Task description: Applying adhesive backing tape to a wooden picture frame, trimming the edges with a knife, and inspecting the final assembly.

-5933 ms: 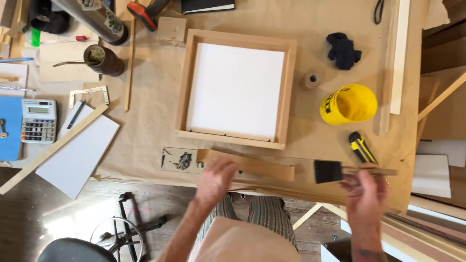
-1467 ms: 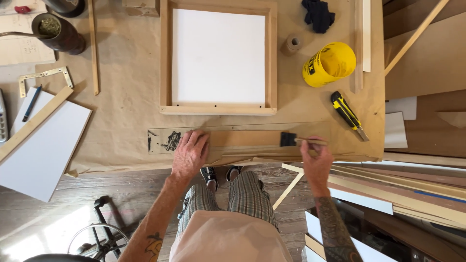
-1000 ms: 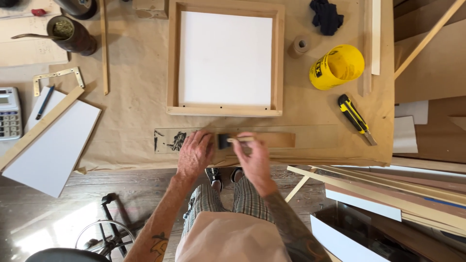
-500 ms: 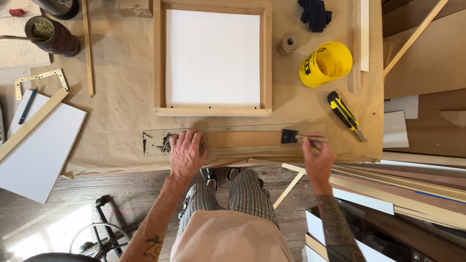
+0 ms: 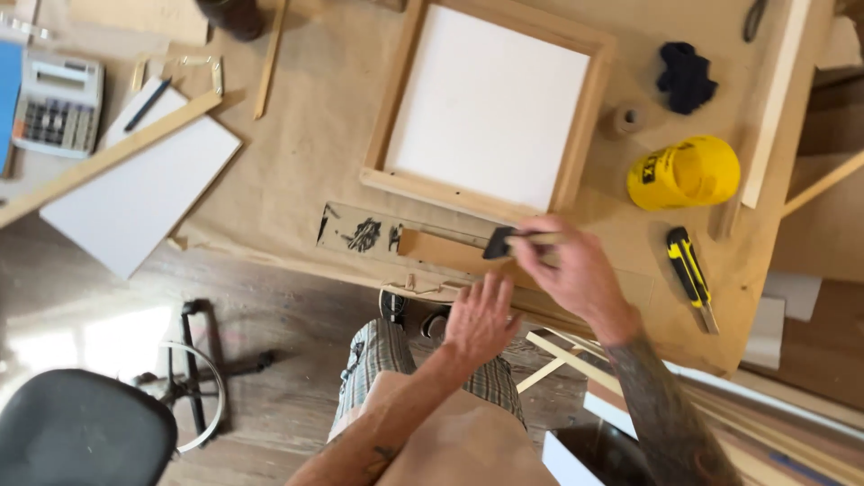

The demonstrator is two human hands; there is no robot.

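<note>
- Right hand point(image 5: 576, 270): your fingers are closed on the wooden handle of a foam brush point(image 5: 500, 243), whose dark head rests on a wood strip point(image 5: 441, 250).
- Left hand point(image 5: 481, 317): open, fingers spread, at the table's near edge just below the strip; whether it presses on anything you cannot tell.
- Wood strip: lies flat on the brown paper point(image 5: 297, 171), just in front of the framed white panel point(image 5: 490, 103), its left end beside a scrap with black smears point(image 5: 355, 232).
- Risk, strip shifting: with your left hand off it, a brush stroke may push the strip along the paper and leave an uneven coat.
- Risk, stray marks: the brush head works close to the frame's lower rail; a slip upward could smear finish on it or the white panel.
- Risk, edge: the strip sits near the table edge; a hard pull toward you could tip it to the floor.
- Risk, clutter: the utility knife point(image 5: 691, 274) and yellow cup point(image 5: 686, 171) lie near your right forearm; a wide sweep could knock them.
</note>
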